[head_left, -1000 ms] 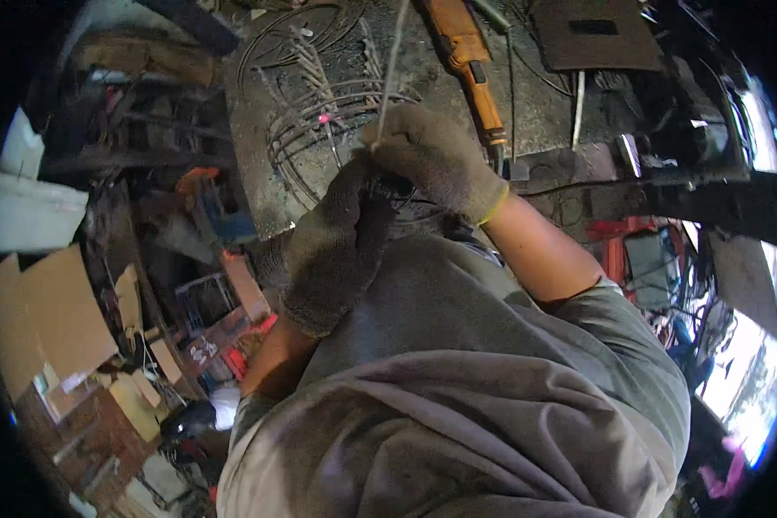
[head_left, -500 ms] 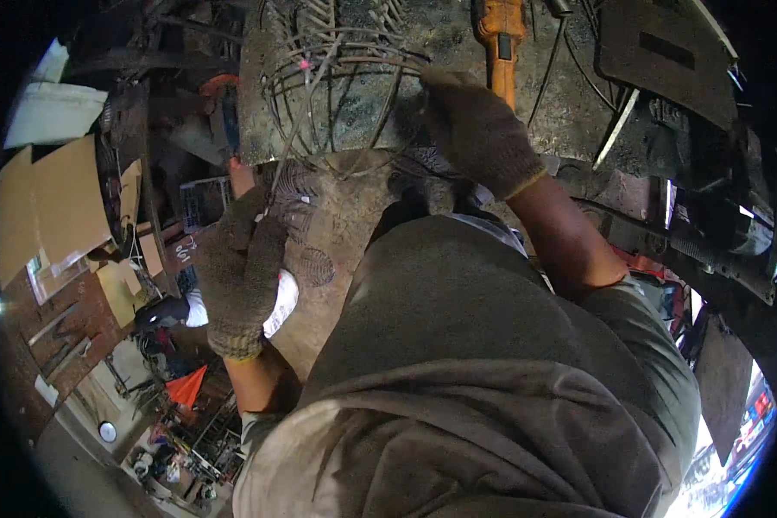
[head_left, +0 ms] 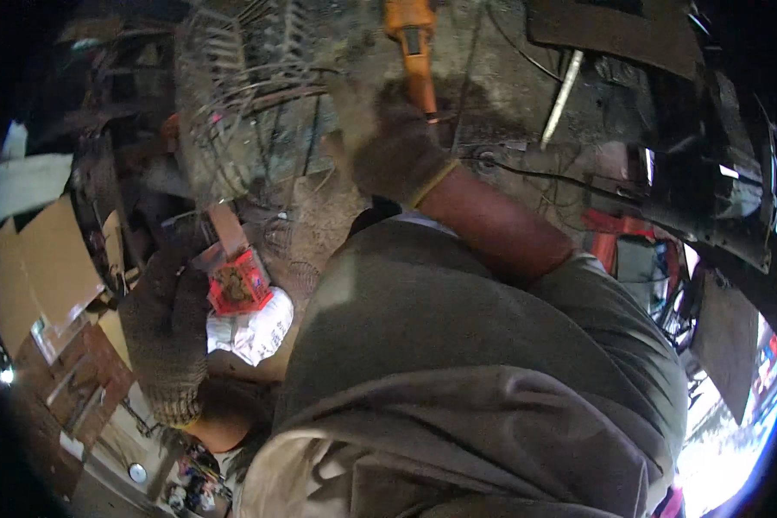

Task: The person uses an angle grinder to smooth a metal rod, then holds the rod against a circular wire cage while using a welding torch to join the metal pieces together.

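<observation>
Both hands are gloved in dark knit work gloves. Left hand [head_left: 168, 332] hangs low at the left side, fingers loosely curled and pointing upward, lying beside a small red open box [head_left: 237, 283] of what look like small rusty pieces; whether the fingertips actually touch the box cannot be told, and nothing is seen gripped in it. Right hand [head_left: 394, 147] is raised ahead of the body, fingers bent into a partial fist near the lower end of an orange power tool [head_left: 416, 47]; motion blur hides whether it grasps anything, so its hold cannot be confirmed.

Work item: a round wire cage [head_left: 246, 104], like a fan guard, lies on the dirty ground [head_left: 509, 112] above and between the two hands, just left of the orange tool. A thin black cable [head_left: 544, 173] runs across the ground to the right of the right hand, and a pale metal rod [head_left: 563, 97] lies beyond it.

Surroundings: flattened cardboard [head_left: 39, 268] at far left, crumpled white printed wrapping [head_left: 255, 328] under the red box, red metal parts [head_left: 609, 237] at right.

Judgement on handling: picking small pieces from the box in thick gloves calls for a pinch with thumb and forefinger, with the box kept level so nothing spills. The wire cage is light and springy; it should be steadied by its rim, with the cable kept clear of the wires
</observation>
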Available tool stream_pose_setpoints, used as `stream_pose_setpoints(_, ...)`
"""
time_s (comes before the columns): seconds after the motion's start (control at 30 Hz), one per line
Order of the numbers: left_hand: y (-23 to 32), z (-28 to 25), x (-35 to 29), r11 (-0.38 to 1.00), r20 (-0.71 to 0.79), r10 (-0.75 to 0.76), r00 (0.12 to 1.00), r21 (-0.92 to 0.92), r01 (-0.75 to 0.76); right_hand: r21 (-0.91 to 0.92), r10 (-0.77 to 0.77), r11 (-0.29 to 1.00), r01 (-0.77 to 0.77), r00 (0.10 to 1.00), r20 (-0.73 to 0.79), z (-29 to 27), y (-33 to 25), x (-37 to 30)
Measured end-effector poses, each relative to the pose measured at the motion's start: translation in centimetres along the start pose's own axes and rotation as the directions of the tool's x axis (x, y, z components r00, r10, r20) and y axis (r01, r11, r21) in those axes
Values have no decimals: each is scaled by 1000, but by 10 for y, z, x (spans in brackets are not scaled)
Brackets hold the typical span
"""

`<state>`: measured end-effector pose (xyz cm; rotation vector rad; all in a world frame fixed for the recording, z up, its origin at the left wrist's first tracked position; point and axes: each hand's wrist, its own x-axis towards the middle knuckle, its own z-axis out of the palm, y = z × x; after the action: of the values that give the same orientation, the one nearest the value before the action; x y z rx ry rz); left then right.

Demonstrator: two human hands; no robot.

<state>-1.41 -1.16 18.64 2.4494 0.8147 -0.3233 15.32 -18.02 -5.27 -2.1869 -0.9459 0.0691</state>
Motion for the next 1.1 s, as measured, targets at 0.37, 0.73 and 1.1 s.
stream_pose_setpoints(0.37, -19, 6, 20, 949, -18, 269, 963, 177, -262, -187, -96, 978, 91, 995, -22, -45, 1, -2)
stream_pose_setpoints(0.73, -8, 6, 17, 997, -11, -3, 1000, -76, 3, -265, 518, 838, -477, 848, 112, -61, 19, 8)
stream_pose_setpoints(1.1, -30, 8, 15, 979, -59, 198, 978, -39, -200, -116, 444, 892, -437, 895, 42, -65, 44, 48)
